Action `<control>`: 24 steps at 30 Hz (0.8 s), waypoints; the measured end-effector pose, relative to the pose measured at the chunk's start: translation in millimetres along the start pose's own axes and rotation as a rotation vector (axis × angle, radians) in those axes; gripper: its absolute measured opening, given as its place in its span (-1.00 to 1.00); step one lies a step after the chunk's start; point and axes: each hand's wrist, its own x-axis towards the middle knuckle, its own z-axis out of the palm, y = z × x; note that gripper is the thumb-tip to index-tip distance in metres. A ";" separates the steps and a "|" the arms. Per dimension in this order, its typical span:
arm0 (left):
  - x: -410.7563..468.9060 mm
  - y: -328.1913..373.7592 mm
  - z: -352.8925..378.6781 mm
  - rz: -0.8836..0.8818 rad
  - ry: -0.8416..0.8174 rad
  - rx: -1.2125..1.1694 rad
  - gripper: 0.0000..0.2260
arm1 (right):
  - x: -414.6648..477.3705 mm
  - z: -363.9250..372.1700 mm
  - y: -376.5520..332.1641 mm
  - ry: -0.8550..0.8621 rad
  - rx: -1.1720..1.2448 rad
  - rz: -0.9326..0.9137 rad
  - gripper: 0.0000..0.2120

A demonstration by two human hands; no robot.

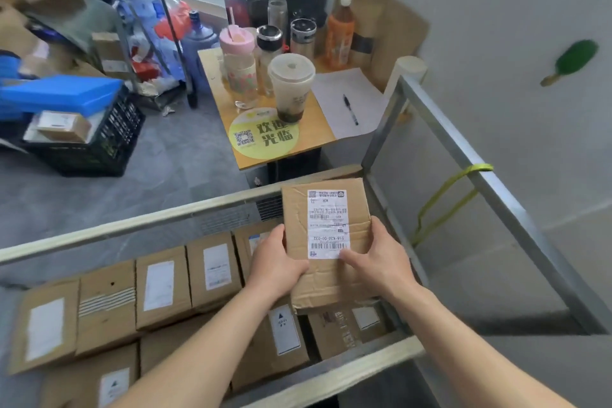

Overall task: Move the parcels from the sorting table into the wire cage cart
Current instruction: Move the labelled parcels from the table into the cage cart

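I hold a flat brown cardboard parcel with a white shipping label between both hands, above the right end of the wire cage cart. My left hand grips its left edge. My right hand grips its right edge, thumb resting on the label. Below, inside the cart, several labelled cardboard parcels stand packed in rows. More parcels lie directly under the held one.
A small wooden table beyond the cart carries cups, bottles, paper and a pen. A black crate with a blue lid and boxes sits on the floor at left. A grey wall runs along the right, by the cart's metal frame.
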 end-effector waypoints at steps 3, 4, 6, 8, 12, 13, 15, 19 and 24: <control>20.6 -17.7 22.9 -0.015 -0.027 -0.003 -0.44 | 24.2 18.9 20.9 -0.028 -0.063 0.039 -0.47; 28.0 -25.3 30.8 -0.025 -0.039 -0.009 -0.44 | 32.1 26.2 28.2 -0.039 -0.077 0.051 -0.46; 41.9 -40.4 46.1 -0.050 -0.053 -0.016 -0.45 | 48.3 40.0 42.3 -0.055 -0.107 0.071 -0.44; 56.7 -55.3 62.3 -0.067 -0.062 -0.027 -0.44 | 66.0 52.5 56.5 -0.060 -0.145 0.089 -0.38; 88.3 -86.0 88.8 -0.108 -0.060 -0.058 -0.32 | 103.3 81.1 81.4 -0.063 -0.196 0.070 -0.25; 97.1 -94.1 94.4 -0.120 -0.061 -0.062 -0.30 | 113.1 89.4 87.4 -0.066 -0.198 0.062 -0.23; 114.2 -109.5 102.7 -0.148 -0.068 -0.045 -0.25 | 132.2 106.5 97.4 -0.080 -0.202 0.055 -0.13; 153.8 -135.7 115.5 -0.205 -0.088 -0.004 -0.24 | 170.9 142.8 116.4 -0.100 -0.201 0.040 -0.13; 196.2 -171.3 134.1 -0.275 -0.100 0.002 -0.20 | 218.7 185.5 142.4 -0.114 -0.228 0.026 -0.12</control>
